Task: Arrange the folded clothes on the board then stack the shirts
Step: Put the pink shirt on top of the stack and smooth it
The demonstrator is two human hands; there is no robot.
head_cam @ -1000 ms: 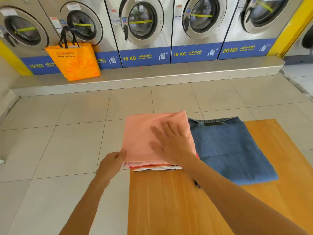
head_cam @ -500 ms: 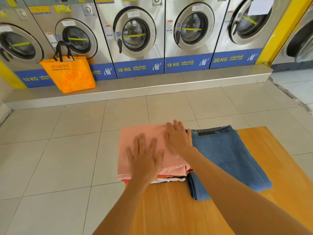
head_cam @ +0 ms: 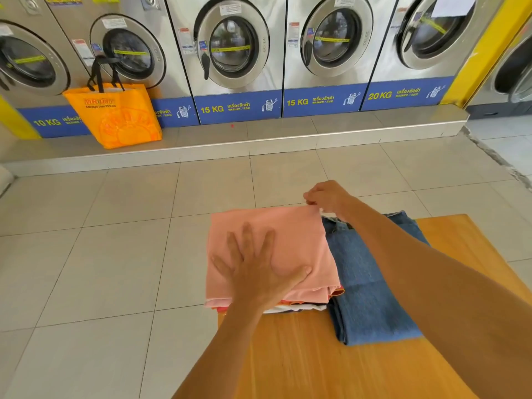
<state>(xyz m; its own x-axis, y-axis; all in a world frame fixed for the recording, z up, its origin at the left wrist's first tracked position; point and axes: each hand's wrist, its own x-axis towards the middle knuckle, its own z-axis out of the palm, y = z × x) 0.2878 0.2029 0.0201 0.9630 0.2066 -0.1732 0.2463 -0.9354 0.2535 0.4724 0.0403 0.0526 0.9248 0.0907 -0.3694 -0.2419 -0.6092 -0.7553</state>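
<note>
While the pink shirt [head_cam: 288, 240] tops the shirt stack [head_cam: 290, 305] at the board's [head_cam: 302, 355] far left corner, its long axis runs away from the person. Directly under the flat, open left hand [head_cam: 256, 272], it has its far right corner pinched by the right hand [head_cam: 326, 197]. Folded jeans [head_cam: 371, 283] lie touching, just right of the left hand.

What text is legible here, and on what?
"10 KG": blue strip under the left washer.
"15 KG": blue strips and under the two middle washers.
"20 KG": blue strip under the right washer.
Script beside each weight: too small.
Orange bag logo: blurred, starts "MR".
Door stickers: unreadable.
</note>
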